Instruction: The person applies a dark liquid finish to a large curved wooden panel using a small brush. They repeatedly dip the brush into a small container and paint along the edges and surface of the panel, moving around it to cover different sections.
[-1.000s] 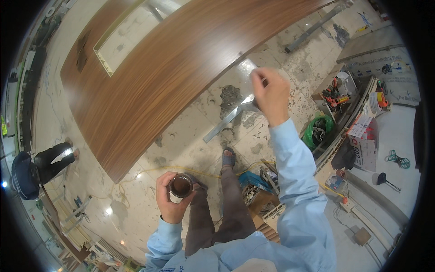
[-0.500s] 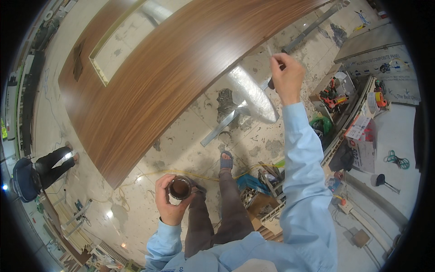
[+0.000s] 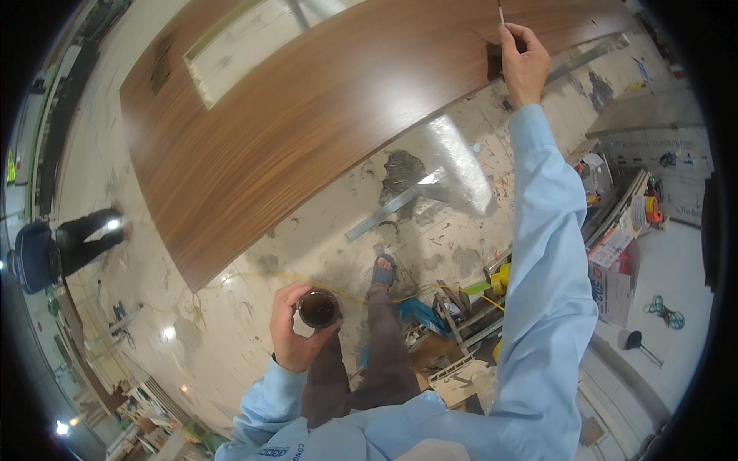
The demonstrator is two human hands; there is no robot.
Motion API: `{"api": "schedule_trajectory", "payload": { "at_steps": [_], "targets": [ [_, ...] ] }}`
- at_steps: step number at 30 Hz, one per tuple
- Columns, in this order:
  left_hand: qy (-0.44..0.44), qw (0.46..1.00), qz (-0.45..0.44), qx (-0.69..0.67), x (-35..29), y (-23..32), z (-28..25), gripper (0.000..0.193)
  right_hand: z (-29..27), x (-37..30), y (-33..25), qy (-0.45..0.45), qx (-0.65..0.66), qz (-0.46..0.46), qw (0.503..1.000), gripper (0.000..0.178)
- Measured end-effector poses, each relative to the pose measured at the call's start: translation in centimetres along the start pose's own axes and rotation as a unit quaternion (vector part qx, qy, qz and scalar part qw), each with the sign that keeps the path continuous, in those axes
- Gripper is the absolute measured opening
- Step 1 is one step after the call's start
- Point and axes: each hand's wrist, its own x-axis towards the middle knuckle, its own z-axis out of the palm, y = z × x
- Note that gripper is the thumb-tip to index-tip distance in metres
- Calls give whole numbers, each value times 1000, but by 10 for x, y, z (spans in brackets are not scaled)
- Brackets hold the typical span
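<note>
My left hand (image 3: 295, 330) is wrapped round a small round cup (image 3: 318, 309) with dark brown liquid in it, held low in front of my legs. At the far right my right hand (image 3: 527, 67) pinches a thin, pale-handled brush (image 3: 501, 15) with a dark tip. The brush reaches over a large wood-grain panel (image 3: 269, 169), a door by its look, near its far right end. Whether the tip touches the surface I cannot tell. Beside my right hand a dark patch (image 3: 494, 61) shows on the panel near its edge. A rectangular opening (image 3: 206, 91) is cut into the panel farther left.
Under the panel, a plastic-wrapped support (image 3: 465, 169) and a metal bar (image 3: 392, 206) stand out over the stained floor. A yellow cord (image 3: 307, 275) crosses by my feet. Boxes of tools and scraps (image 3: 450, 323) lie at the right. Another person (image 3: 58, 246) is at the far left.
My right hand has moved up and to the right, from beside the panel's near edge to over the panel, carrying the brush. The cup in my left hand has shifted slightly right.
</note>
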Motion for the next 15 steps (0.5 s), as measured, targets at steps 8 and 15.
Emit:
{"api": "schedule_trajectory", "payload": {
  "at_steps": [8, 15],
  "targets": [
    [43, 996, -34, -65, -26, -22, -21, 78, 49, -119, -87, -143, -6, -153, 978, 12],
    [68, 993, -49, -81, -64, -59, -55, 78, 99, -253, -163, -198, 32, -191, 961, 10]
  ]
}}
